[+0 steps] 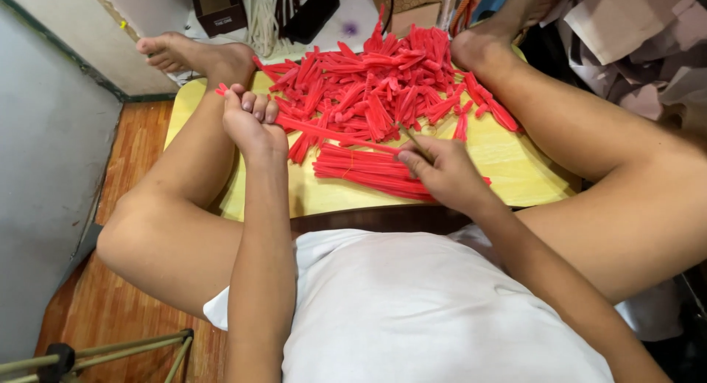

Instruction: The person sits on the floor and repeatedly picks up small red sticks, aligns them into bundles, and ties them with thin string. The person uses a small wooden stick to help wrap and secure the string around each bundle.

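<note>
A big heap of short red fuzzy sticks (pixel 372 77) lies across the far half of a low yellow table (pixel 515 166). Nearer to me lies a neat bundle of long red sticks (pixel 368 171). My left hand (pixel 252 121) is closed around one long red stick (pixel 331 135) at its left end, and the stick runs across to the right. My right hand (pixel 442 169) pinches the other end of that stick with its fingertips, resting over the right end of the bundle. My bare legs lie on either side of the table.
A grey wall and wooden floor (pixel 110 294) are on the left, with a metal stand (pixel 88 352) at the bottom left. Boxes (pixel 219 6), white cords and a dark device (pixel 313 16) sit beyond the table. Crumpled cloth (pixel 633 37) is piled at the top right.
</note>
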